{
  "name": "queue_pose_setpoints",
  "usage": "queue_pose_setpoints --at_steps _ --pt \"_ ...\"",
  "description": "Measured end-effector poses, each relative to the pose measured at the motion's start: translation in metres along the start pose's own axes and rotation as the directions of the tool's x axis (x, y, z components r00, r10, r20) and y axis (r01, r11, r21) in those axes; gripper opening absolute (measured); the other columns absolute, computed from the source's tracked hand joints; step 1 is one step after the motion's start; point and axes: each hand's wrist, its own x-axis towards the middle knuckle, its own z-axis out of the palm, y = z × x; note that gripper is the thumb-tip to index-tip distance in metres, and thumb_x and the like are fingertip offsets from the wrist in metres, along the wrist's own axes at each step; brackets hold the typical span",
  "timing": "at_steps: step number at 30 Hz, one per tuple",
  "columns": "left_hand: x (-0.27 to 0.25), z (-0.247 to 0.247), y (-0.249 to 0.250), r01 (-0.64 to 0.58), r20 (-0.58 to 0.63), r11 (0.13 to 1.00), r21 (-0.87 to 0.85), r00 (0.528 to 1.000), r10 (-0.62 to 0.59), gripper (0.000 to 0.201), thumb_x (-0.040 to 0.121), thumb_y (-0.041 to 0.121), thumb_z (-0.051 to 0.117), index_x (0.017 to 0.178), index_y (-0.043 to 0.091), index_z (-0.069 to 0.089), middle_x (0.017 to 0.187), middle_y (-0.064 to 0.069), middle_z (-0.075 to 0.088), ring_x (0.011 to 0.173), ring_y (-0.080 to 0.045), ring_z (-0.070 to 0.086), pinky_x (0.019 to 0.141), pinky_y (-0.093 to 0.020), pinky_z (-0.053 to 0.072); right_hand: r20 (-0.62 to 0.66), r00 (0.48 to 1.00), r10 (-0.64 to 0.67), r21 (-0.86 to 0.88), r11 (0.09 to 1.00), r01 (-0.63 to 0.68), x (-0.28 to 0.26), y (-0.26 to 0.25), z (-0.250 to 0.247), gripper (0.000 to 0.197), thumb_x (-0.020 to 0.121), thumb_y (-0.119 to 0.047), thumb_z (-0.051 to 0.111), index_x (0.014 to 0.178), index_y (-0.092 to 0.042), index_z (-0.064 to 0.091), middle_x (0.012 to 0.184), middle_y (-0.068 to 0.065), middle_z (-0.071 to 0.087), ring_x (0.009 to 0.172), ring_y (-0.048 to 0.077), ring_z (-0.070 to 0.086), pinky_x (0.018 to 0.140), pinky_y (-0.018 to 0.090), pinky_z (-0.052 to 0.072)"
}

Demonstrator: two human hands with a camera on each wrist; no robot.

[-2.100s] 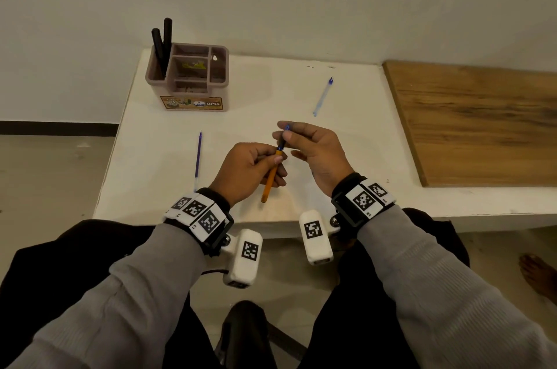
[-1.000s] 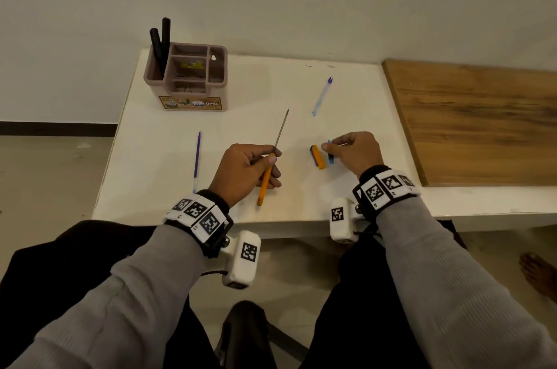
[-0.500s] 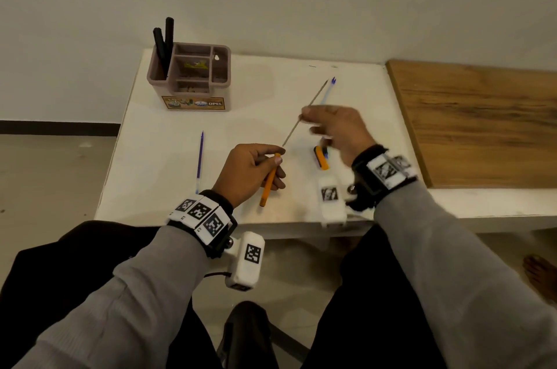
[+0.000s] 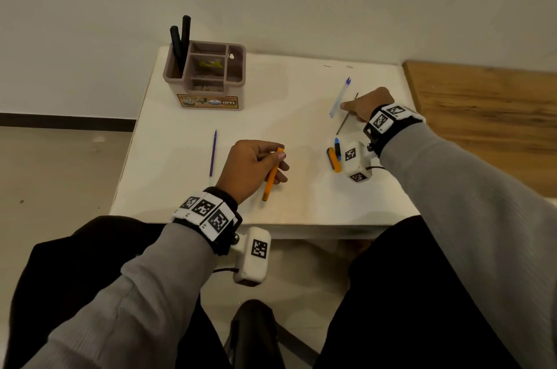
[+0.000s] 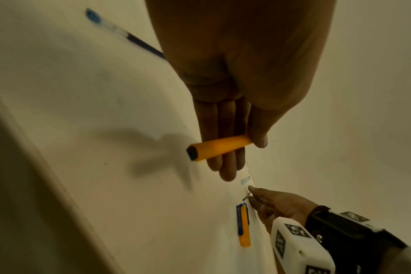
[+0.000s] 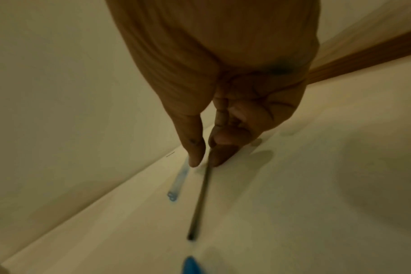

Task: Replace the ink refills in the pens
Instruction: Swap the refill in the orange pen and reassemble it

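My left hand [image 4: 253, 166] [image 5: 235, 129] grips an orange pen barrel [image 4: 272, 171] [image 5: 221, 148] just above the white table [image 4: 271, 127]; its open end shows no refill. At the far right, my right hand [image 4: 366, 104] [image 6: 211, 129] pinches the top of a thin dark refill [image 4: 346, 115] [image 6: 201, 200] between thumb and forefinger. That refill lies slanted on the table beside a clear empty refill [image 4: 339, 97] [image 6: 180, 179]. An orange cap [image 4: 333, 159] [image 5: 243, 228] and a small blue tip piece [image 4: 337, 148] lie near my right wrist. A purple refill [image 4: 213, 154] [image 5: 120, 33] lies left of my left hand.
A pink desk organiser [image 4: 208, 79] holding two black pens stands at the table's back left. A wooden board [image 4: 482, 115] adjoins the table on the right. The table's front edge runs just under my wrists.
My right hand laid the cap and tip on the table, drew the dark refill out of the barrel and carried it to the far right, down beside the clear refill. My left hand kept the barrel.
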Motion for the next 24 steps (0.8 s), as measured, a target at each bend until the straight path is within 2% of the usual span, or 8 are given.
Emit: queue_pose_setpoints --at_steps 3,6,7,10,12,14,18,24 --pt "-0.004 -0.005 0.006 -0.035 -0.031 0.999 0.028 0.999 0.035 0.018 0.093 0.010 0.058 0.107 0.003 0.067 0.078 -0.015 0.072 0.057 -0.029 0.068 0.059 -0.036 0.060 0.023 0.991 -0.134 0.082 0.988 0.132 -0.031 -0.019 0.012 0.038 0.074 -0.033 0.082 0.096 -0.003 0.075 0.097 0.012 0.075 0.080 0.022 0.069 0.078 0.034 0.059" --pt "-0.012 -0.019 0.012 -0.065 -0.111 0.997 0.039 0.991 0.069 0.017 0.094 0.011 0.056 0.104 0.004 0.067 0.073 -0.012 0.070 0.050 -0.022 0.063 0.054 -0.032 0.058 0.201 0.941 -0.272 0.124 0.960 0.251 -0.083 -0.038 0.034 0.023 0.081 -0.024 0.077 0.091 -0.004 0.075 0.082 0.005 0.072 0.058 0.011 0.059 0.042 0.013 0.044" --pt "-0.014 -0.024 0.012 -0.070 -0.151 0.997 0.028 0.986 0.073 0.016 0.095 0.011 0.055 0.104 0.004 0.067 0.072 -0.012 0.069 0.049 -0.020 0.061 0.053 -0.031 0.057 0.274 0.913 -0.302 0.109 0.953 0.283 -0.100 -0.044 0.044 0.021 0.081 -0.023 0.076 0.090 -0.004 0.075 0.080 0.003 0.071 0.057 0.009 0.058 0.038 0.011 0.040" --pt "-0.022 -0.051 0.015 -0.093 -0.313 0.996 0.007 0.945 0.091 0.016 0.095 0.013 0.054 0.103 0.003 0.064 0.072 -0.011 0.068 0.048 -0.018 0.062 0.054 -0.032 0.057 0.460 0.813 -0.357 -0.003 0.915 0.403 -0.136 -0.071 0.086 0.029 0.081 -0.033 0.077 0.094 -0.007 0.075 0.091 0.006 0.075 0.074 0.017 0.069 0.067 0.024 0.058" --pt "-0.026 -0.072 0.013 -0.104 -0.417 0.995 0.001 0.904 0.095 0.017 0.095 0.015 0.054 0.104 0.003 0.063 0.073 -0.011 0.068 0.048 -0.017 0.063 0.053 -0.031 0.058 0.479 0.803 -0.355 -0.114 0.882 0.458 -0.155 -0.085 0.113 0.046 0.079 -0.049 0.074 0.099 -0.007 0.071 0.096 0.009 0.074 0.086 0.025 0.070 0.081 0.036 0.057" --pt "-0.031 -0.089 0.011 -0.098 -0.500 0.995 -0.008 0.862 0.081 0.018 0.095 0.017 0.054 0.105 0.005 0.063 0.074 -0.010 0.068 0.048 -0.015 0.064 0.053 -0.028 0.057 0.423 0.829 -0.366 -0.182 0.862 0.473 -0.171 -0.093 0.131 0.055 0.079 -0.056 0.070 0.104 -0.008 0.064 0.103 0.009 0.070 0.093 0.029 0.067 0.077 0.034 0.053" --pt "-0.039 -0.104 0.008 -0.083 -0.574 0.996 -0.026 0.817 0.053 0.017 0.095 0.018 0.055 0.105 0.007 0.062 0.074 -0.008 0.068 0.045 -0.010 0.063 0.051 -0.025 0.056 0.330 0.873 -0.359 -0.151 0.893 0.425 -0.184 -0.098 0.144 0.047 0.082 -0.039 0.073 0.114 -0.009 0.057 0.122 0.012 0.063 0.107 0.032 0.063 0.080 0.034 0.048" --pt "-0.036 -0.091 0.008 -0.055 -0.514 0.997 -0.053 0.857 0.020 0.020 0.095 0.020 0.056 0.107 0.006 0.064 0.076 -0.011 0.070 0.051 -0.019 0.068 0.053 -0.030 0.059 0.334 0.903 -0.271 -0.180 0.922 0.343 -0.175 -0.082 0.122 0.062 0.074 -0.040 0.080 0.119 -0.006 0.054 0.122 0.013 0.062 0.108 0.032 0.062 0.083 0.036 0.050"
